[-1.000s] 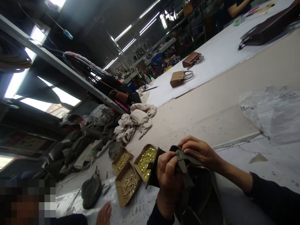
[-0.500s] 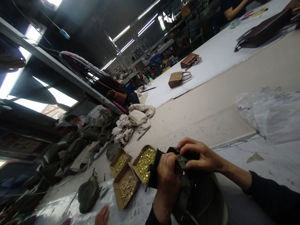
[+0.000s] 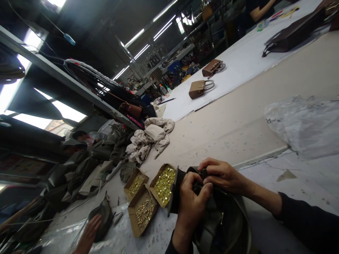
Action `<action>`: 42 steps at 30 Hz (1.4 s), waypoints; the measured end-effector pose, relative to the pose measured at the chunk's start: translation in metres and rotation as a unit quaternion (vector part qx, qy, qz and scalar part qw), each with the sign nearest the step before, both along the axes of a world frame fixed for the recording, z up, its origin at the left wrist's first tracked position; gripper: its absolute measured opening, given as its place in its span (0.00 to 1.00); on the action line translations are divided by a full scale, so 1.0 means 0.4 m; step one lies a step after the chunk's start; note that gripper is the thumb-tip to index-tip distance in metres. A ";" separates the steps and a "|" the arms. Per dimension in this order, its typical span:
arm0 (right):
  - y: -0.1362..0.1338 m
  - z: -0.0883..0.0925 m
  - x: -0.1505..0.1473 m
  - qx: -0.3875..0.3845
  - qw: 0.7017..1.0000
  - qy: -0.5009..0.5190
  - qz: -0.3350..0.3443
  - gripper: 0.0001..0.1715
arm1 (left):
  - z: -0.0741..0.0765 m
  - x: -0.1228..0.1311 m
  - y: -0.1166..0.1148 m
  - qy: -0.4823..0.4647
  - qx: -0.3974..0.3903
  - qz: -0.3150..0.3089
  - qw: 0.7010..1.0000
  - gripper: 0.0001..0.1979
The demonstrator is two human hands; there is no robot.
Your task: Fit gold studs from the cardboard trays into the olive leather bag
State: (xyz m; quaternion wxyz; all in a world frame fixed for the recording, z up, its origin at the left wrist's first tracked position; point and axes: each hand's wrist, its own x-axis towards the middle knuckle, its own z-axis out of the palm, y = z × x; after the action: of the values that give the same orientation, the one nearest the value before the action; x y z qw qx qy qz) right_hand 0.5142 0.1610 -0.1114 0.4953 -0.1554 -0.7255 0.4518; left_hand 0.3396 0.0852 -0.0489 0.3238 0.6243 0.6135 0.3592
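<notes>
Dark bag (image 3: 229, 215) sits in the lower right of centre of the frame, your left hand (image 3: 192, 199) curled closed on a folded part, your right hand (image 3: 225, 176) pinching just beside it. You seem to be working that fold, which likely calls for a steady left hold.

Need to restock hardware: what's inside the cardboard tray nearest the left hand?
The tray holds many small, shiny gold-coloured pieces. They hide its floor and any lower layers. The dark bag covers part of its right side.
</notes>
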 end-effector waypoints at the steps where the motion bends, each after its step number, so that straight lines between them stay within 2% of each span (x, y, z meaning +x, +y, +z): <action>1: -0.002 0.000 0.000 0.001 1.000 -0.004 0.006 0.11 | -0.003 0.004 0.002 -0.009 -0.015 0.004 1.000 0.13; 4: -0.001 0.002 0.006 0.013 1.000 -0.016 0.017 0.09 | -0.007 0.013 0.004 -0.048 -0.039 0.006 0.998 0.12; 7: 0.012 0.002 0.017 0.016 1.000 -0.016 -0.004 0.07 | -0.006 0.014 -0.001 -0.090 -0.064 0.015 0.994 0.13; 11: 0.033 0.006 0.033 0.017 0.999 -0.016 -0.045 0.18 | -0.001 0.008 -0.012 -0.172 -0.081 0.021 0.982 0.13; 15: 0.027 0.015 0.041 0.029 0.997 -0.041 -0.054 0.10 | -0.003 0.000 -0.020 -0.197 -0.050 0.030 0.979 0.13; 18: 0.015 0.010 0.037 0.013 0.994 -0.064 -0.086 0.07 | -0.017 -0.003 -0.019 -0.182 -0.007 0.045 0.982 0.10; 22: 0.003 -0.003 0.024 -0.018 0.992 -0.069 -0.107 0.07 | -0.044 0.008 -0.011 -0.150 0.092 0.050 0.983 0.05; 28: -0.008 -0.034 0.049 -0.080 0.991 -0.088 -0.067 0.13 | -0.051 0.039 -0.020 -0.086 0.085 -0.011 0.993 0.08; 32: 0.058 -0.047 0.094 -0.164 0.980 -0.113 -0.031 0.23 | -0.057 0.058 -0.034 -0.052 0.117 -0.051 0.990 0.08; 35: 0.151 0.004 0.075 -0.220 0.961 -0.150 -0.067 0.29 | -0.070 0.071 -0.032 0.005 0.115 -0.115 0.987 0.10; 37: 0.215 0.056 0.022 -0.183 0.962 -0.197 -0.051 0.32 | -0.080 0.077 -0.025 0.035 0.106 -0.163 0.980 0.12; 39: 0.266 0.100 -0.057 -0.083 0.956 -0.283 0.007 0.33 | -0.092 0.080 -0.017 0.055 0.111 -0.196 0.973 0.13; 41: 0.296 0.121 -0.151 0.030 0.920 -0.382 0.078 0.29 | -0.109 0.084 -0.010 0.065 0.118 -0.204 0.970 0.14; 42: 0.301 0.121 -0.200 0.063 0.904 -0.409 0.109 0.26 | -0.120 0.086 -0.007 0.063 0.119 -0.199 0.971 0.13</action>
State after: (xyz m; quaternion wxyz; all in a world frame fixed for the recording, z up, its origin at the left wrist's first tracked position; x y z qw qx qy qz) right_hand 0.4342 0.2816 -0.0629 0.1110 -0.2149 -0.9037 0.3534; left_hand 0.3739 0.0823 -0.0968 0.2726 0.7897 0.4487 0.3175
